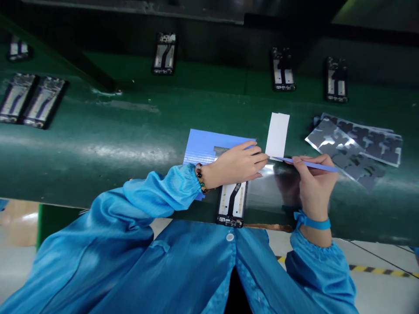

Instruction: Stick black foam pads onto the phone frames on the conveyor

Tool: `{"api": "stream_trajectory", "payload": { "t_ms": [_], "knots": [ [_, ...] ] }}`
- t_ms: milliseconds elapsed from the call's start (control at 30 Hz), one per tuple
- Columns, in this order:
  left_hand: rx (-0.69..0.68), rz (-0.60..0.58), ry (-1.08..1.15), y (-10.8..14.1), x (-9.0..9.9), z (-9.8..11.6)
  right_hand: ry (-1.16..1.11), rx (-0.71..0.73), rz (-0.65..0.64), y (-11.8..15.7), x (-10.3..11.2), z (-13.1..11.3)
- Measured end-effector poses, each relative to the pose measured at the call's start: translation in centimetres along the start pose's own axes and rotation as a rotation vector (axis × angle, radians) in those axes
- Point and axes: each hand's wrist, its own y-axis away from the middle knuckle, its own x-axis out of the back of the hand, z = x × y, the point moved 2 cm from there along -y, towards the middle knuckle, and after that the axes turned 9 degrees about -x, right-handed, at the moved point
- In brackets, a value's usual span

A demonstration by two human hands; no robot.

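Right hand (316, 187) pinches purple tweezers (316, 165) beside an open phone

Left hand (234, 163), palm down, holds its fingers close together near the tweezers' tip; whether they grip anything cannot be told. Beneath it, the phone (231, 205) lies at the green workbench's (131, 126) front edge. White card (277, 136) lies just beyond the tip; patterned sheets (356, 148) overlap towards the workbench's right.

Green worktop (124, 128) with a phone (232, 207) at the near edge, blue sheet (204, 138), white card (277, 134), patterned films (355, 146); other phones (164, 54) farther back.
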Motion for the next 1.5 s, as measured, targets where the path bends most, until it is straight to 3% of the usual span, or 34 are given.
{"api": "stream_trajectory", "payload": {
  "t_ms": [833,1133,1500],
  "knots": [
    [-0.031,-0.031,0.079,-0.4,-0.1,-0.7,0.029,-0.055,-0.025,0.1,-0.4,-0.7],
    [-0.063,0.013,0.159,-0.3,-0.4,-1.8,-0.023,-0.014,-0.001,0.2,0.5,-0.2],
    [-0.047,0.048,0.084,-0.1,-0.4,-2.0,0.061,0.004,-0.024,-0.2,0.1,0.2]
  ]
}}
